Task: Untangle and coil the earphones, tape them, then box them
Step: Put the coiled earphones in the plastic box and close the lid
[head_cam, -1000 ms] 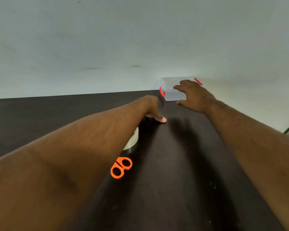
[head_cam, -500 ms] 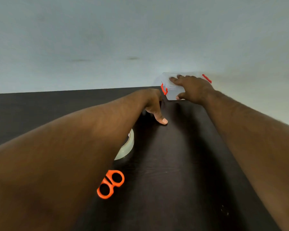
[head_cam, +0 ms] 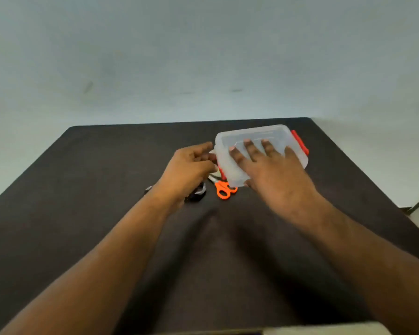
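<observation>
Nearest the camera, both forearms reach forward over the dark table (head_cam: 82, 213). Beyond the left wrist lies a dark coiled bundle (head_cam: 197, 193), partly hidden by the arm; it may be the earphones, but blur prevents confirmation, and no tape can be made out on it. Just beside it are orange-handled scissors (head_cam: 224, 191), blades pointing away towards the box.

The left hand (head_cam: 191, 165) is at the near-left end of the box (head_cam: 252, 136), fingers curled at the red clasp (head_cam: 221, 171) there. Whether they pinch the clasp or only touch it cannot be told. The right hand (head_cam: 269, 165) lies on the lid with fingers spread and straight, pressing down; the thumb is out of sight at the near edge.

The box is translucent plastic, lidded, with a second red clasp (head_cam: 300, 142) at the far-right end. It appears tilted, near-left end raised off the table, though this is not certain.

Handling assessment: the box looks light, rigid and smooth, so it is likely to slide on the table unless held down. Best hold is a flat palm on the lid while the other hand works each clasp at the ends. The earphone cable will be limp and springy; grip the coil across its bound middle, not by a loose end.
</observation>
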Motion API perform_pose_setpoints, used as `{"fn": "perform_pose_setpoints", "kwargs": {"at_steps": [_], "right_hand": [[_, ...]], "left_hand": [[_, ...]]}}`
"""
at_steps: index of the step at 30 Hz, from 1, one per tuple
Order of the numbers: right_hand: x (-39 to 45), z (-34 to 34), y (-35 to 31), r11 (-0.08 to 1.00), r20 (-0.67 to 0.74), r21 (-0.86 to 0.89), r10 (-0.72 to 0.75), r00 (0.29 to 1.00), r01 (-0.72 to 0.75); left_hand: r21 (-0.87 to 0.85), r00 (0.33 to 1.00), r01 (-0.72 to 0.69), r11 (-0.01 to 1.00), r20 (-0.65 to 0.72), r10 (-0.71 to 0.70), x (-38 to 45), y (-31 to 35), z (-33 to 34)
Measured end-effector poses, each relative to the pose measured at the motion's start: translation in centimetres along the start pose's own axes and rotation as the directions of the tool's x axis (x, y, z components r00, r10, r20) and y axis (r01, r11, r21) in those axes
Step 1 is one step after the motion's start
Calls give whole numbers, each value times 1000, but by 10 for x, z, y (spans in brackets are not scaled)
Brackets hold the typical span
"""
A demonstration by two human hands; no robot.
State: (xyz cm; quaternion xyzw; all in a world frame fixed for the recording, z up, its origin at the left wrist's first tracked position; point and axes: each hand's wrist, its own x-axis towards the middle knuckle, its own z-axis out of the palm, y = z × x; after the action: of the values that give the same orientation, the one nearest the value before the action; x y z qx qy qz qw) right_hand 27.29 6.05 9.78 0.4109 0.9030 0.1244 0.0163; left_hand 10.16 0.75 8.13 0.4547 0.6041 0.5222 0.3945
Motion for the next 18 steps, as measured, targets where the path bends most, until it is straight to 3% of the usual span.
{"fn": "perform_pose_setpoints", "kwargs": {"at_steps": [6, 14, 16, 18], "right_hand": [[-67, -11, -121, 996, 82, 38, -88, 993, 85], [-82, -7, -191, 974, 139, 162, -184, 973, 161], [-81, -7, -180, 940, 71, 306, -179, 981, 150], [-82, -6, -158, 841, -2, 536, -90, 996, 77]], "left_hand": [[-243, 981, 152, 958, -83, -177, -122, -23, -55], [-121, 939, 202, 972, -259, -227, -169, -56, -96], [-113, 939, 200, 973, -262, -224, -167, -58, -96], [-90, 938, 202, 975, -268, -219, -164, -60, -95]]}}
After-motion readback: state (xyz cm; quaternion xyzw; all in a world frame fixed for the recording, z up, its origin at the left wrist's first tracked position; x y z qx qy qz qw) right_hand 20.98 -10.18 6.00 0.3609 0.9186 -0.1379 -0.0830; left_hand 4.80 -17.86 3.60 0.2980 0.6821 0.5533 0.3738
